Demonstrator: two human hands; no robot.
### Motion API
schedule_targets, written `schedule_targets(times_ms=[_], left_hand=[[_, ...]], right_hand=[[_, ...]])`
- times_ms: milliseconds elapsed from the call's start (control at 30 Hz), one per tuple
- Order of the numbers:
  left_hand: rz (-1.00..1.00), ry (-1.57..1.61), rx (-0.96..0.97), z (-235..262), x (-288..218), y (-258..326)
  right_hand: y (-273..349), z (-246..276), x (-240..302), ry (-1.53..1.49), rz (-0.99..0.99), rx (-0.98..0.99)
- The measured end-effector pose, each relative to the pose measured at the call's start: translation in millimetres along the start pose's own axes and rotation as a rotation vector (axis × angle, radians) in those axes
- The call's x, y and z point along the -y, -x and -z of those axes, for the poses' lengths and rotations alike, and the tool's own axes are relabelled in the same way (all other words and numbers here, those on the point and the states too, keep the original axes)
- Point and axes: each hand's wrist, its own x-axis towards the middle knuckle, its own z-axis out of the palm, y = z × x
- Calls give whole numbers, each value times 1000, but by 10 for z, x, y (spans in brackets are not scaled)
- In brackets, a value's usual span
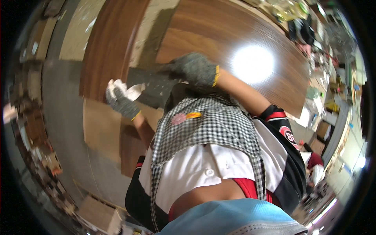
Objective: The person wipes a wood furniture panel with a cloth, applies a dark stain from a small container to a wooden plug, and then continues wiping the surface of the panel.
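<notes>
1. A glossy dark-brown wood panel (235,35) fills the upper middle of the frame, with a bright lamp glare at upper right of centre.
2. A second brown panel (109,43) stands at upper left, beside a grey floor (58,102) running down the left side.
3. Cluttered shelves and goods line the right edge; they are too blurred to tell apart.
4. A cardboard box (100,215) sits at lower left; whether anything is in it cannot be seen.
5. The left hand (119,100), in a grey knit glove, is closed around a crumpled white cloth (127,89) at centre left, just off the panel's lower edge.
6. The right hand (196,68), gloved likewise, lies fingers spread and flat on the wood panel, gripping nothing.
7. A checked apron (211,125) over a white shirt fills the lower centre.
</notes>
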Motion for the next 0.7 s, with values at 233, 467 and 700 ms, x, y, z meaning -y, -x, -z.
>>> schedule_targets(times_ms=[233, 467, 700], left_hand=[[87, 306, 103, -584, -897, -865], [-117, 392, 340, -906, -1293, -890], [60, 518, 431, -1104, -1667, -690]], right_hand=[[-103, 487, -75, 236, -391, -452], [1061, 887, -1396, 361, -1125, -543], [635, 923, -1379, 343, -1035, -527]])
